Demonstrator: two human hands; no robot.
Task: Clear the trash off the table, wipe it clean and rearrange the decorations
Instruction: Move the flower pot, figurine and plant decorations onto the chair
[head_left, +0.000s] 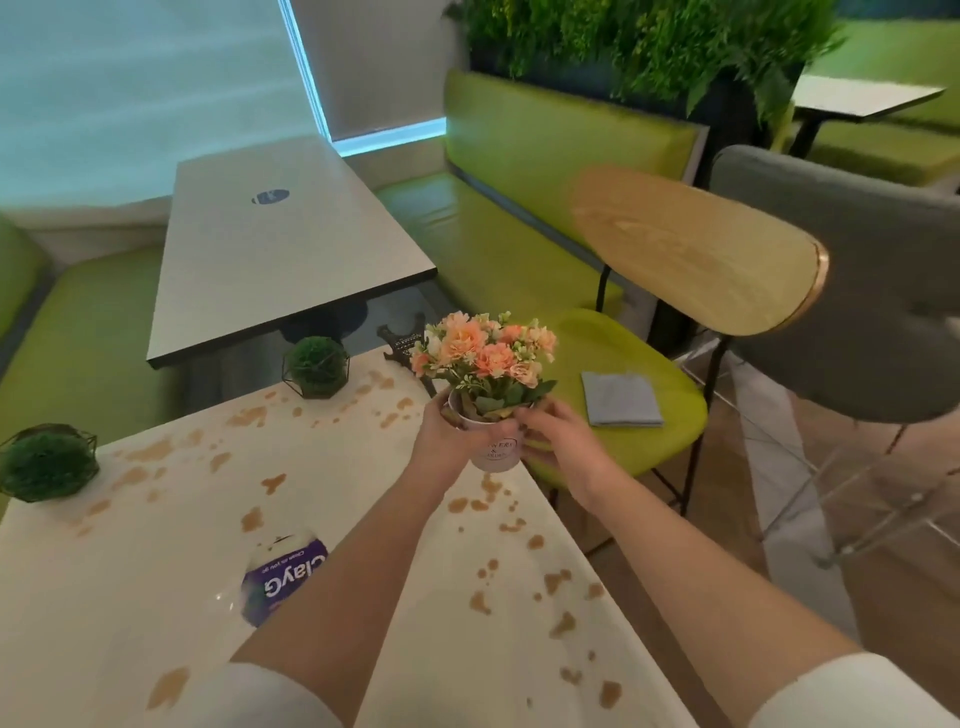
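A white pot of orange and pink flowers (493, 447) is held above the right edge of the white table (156, 582). My left hand (444, 431) grips the pot's left side and my right hand (553, 441) grips its right side. Brown spill stains (254, 415) dot the tabletop. Two green ball plants in wire frames stand on the table, one at the far edge (317, 366) and one at the left corner (47, 462). A purple-labelled wipes pack (283, 577) lies near the middle. A small dark tower ornament (402, 345) stands behind the flowers.
A green-seated chair (649, 431) with a wooden backrest stands right of the table, a folded grey cloth (621, 400) on its seat. A grey chair (841, 291) is further right. Another white table (270, 260) and green benches lie beyond.
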